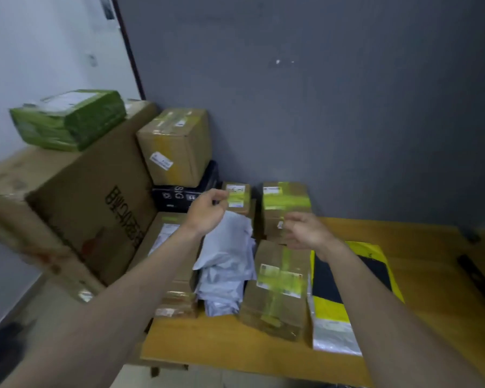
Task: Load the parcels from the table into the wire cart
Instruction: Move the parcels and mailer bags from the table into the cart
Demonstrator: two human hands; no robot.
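Taped brown boxes [275, 287], grey mailer bags [227, 261], yellow-black bag [331, 309], crowded on table [420, 275]

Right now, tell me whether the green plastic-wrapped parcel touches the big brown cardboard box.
Touching. The head view shows the green plastic-wrapped parcel resting directly on top of the big brown cardboard box.

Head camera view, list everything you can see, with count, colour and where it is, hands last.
Table: one, wooden, right.
Taped cartons: several, brown, on table.
Grey mailers: a pile, table centre.
Yellow-black bag: one, right of cartons.
Black box: one, under a brown carton.
Large carton: one, brown, left.
Green package: one, atop large carton.
Left hand: above mailers, holding nothing.
Right hand: above cartons, holding nothing.
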